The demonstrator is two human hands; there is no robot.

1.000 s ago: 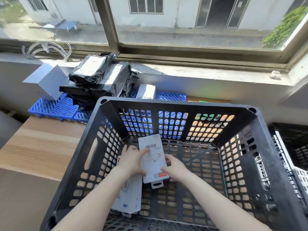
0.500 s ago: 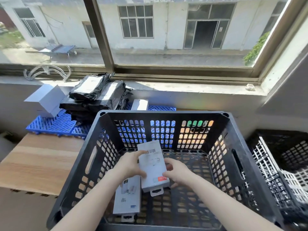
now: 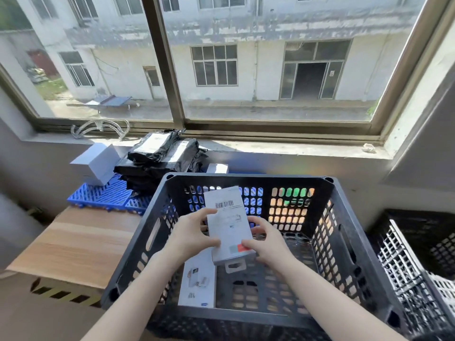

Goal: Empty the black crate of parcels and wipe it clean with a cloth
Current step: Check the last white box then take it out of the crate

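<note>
The black perforated crate (image 3: pixel 344 244) stands in front of me on a wooden table. Both hands hold a flat white box (image 3: pixel 227 222) with a barcode and a red mark, lifted above the crate floor. My left hand (image 3: pixel 192 232) grips its left edge, my right hand (image 3: pixel 264 238) grips its lower right corner. A second white box (image 3: pixel 198 285) lies flat on the crate floor near the front left. No cloth is in view.
Behind the crate, black wrapped parcels (image 3: pixel 162 158) are stacked on a blue plastic pallet (image 3: pixel 103 195) with white boxes (image 3: pixel 96 162) beside them. More crates (image 3: pixel 418 254) stand to the right. The wooden table (image 3: pixel 73 242) extends left; a window sill runs behind.
Both hands have raised the white barcode box up from the crate floor. The other white box has stayed on the floor. The camera has tilted upward.
</note>
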